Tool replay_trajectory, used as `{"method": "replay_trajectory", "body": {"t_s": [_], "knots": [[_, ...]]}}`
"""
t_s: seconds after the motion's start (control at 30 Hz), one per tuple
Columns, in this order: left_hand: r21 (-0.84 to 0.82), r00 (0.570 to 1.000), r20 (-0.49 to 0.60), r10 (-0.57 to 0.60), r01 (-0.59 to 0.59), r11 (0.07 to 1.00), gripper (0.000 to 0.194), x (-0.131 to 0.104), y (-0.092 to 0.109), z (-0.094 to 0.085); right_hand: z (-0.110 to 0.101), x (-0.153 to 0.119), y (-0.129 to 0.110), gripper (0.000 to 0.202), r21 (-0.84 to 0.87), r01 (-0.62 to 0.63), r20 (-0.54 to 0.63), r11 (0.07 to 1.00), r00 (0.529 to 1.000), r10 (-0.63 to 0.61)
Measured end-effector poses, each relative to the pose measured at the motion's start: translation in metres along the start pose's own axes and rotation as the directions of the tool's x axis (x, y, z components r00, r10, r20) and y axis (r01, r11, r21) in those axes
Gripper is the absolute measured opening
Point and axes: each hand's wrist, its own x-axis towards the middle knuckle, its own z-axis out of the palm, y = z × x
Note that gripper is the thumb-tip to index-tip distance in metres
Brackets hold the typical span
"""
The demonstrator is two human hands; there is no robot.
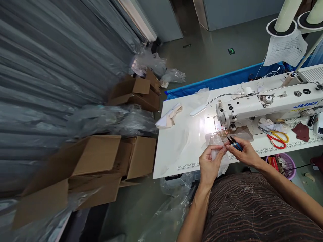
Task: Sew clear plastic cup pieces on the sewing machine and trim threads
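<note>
My left hand (pixel 210 163) pinches a sheer white fabric piece (pixel 215 143) at the front edge of the white sewing table (pixel 171 148). Close beside it, my right hand (pixel 243 153) is closed around small blue-handled thread snips (pixel 234 143), their dark blades pointing at the fabric near my left fingertips. The fingertips of both hands nearly meet. Just beyond them stands the needle end of a white sewing machine (pixel 267 109), its lamp lighting the table. Part of the fabric hangs below the table edge.
Red and yellow scissors (pixel 277 138) lie right of my hands, near dark red fabric scraps (pixel 300 131). A folded pale cloth piece (pixel 169 116) lies at the table's left. Open cardboard boxes (pixel 96 156) stand left on the floor; a purple basket (pixel 290 166) is below right.
</note>
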Motion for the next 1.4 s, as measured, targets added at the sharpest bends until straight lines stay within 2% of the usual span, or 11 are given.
{"method": "replay_trajectory", "body": {"t_s": [0.17,0.47,0.53,0.63,0.77,0.97,1.2,1.3,1.4], "knots": [[-0.040,0.998,0.005,-0.070,0.070,0.997,0.024,0.001,-0.001,-0.001,0.002,0.000,0.002,0.041,0.010,-0.010,0.003,1.000,1.000,0.010],[-0.166,0.971,0.051,-0.232,0.237,0.957,0.035,0.000,0.005,0.006,0.001,-0.001,0.003,0.036,-0.084,0.117,-0.043,0.990,0.992,-0.121],[-0.217,0.958,0.040,-0.285,0.287,0.933,0.038,0.000,0.006,0.009,0.000,-0.003,0.004,0.039,-0.097,0.105,-0.080,0.990,0.990,-0.113],[-0.266,0.937,0.040,-0.346,0.344,0.901,0.042,0.001,0.009,0.013,0.000,-0.010,0.008,0.048,-0.076,0.008,-0.119,0.997,0.993,-0.017],[-0.268,0.942,0.007,-0.335,0.324,0.907,0.036,0.001,0.010,0.017,0.004,-0.020,0.018,0.063,-0.109,-0.119,-0.124,0.987,0.987,0.105],[-0.168,0.968,-0.058,-0.243,0.230,0.959,0.027,0.003,0.005,0.021,0.010,-0.021,0.020,0.060,-0.273,-0.063,-0.170,0.960,0.985,0.016],[-0.137,0.973,-0.068,-0.219,0.209,0.968,0.024,0.004,0.000,0.021,0.009,-0.018,0.018,0.053,-0.380,-0.003,-0.178,0.925,0.981,-0.070],[-0.151,0.972,-0.073,-0.224,0.211,0.966,0.026,0.004,-0.001,0.022,0.012,-0.016,0.023,0.051,-0.400,-0.016,-0.217,0.916,0.973,-0.078],[-0.205,0.962,-0.081,-0.260,0.239,0.949,0.031,0.004,-0.002,0.023,0.014,-0.016,0.028,0.052,-0.352,-0.066,-0.261,0.934,0.965,-0.030]]}}
